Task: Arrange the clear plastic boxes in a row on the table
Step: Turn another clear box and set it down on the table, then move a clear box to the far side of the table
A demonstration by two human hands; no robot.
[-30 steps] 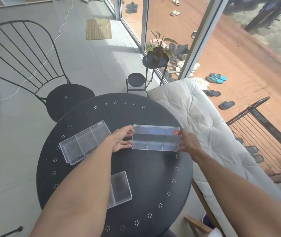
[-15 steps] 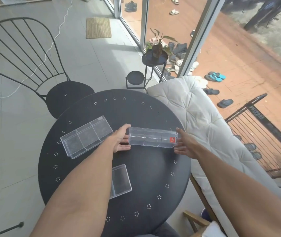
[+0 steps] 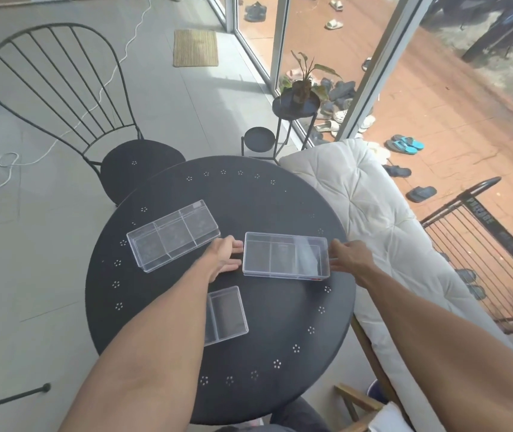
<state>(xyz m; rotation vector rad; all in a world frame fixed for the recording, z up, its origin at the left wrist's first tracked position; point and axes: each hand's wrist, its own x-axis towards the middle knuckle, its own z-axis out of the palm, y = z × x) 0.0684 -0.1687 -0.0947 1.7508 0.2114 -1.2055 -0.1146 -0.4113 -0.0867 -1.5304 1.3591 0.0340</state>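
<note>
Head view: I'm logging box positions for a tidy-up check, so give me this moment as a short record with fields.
surface: round black table
box between hands: flat on table
left hand: at its left end
right hand: at its right end
far-left box: angled, apart
near box: partly hidden by left forearm
row: not yet formed

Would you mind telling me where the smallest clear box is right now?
In the head view, the smallest clear box lies on the near-left part of the round black table, partly hidden by the left forearm, nearer than the two longer boxes.
</note>
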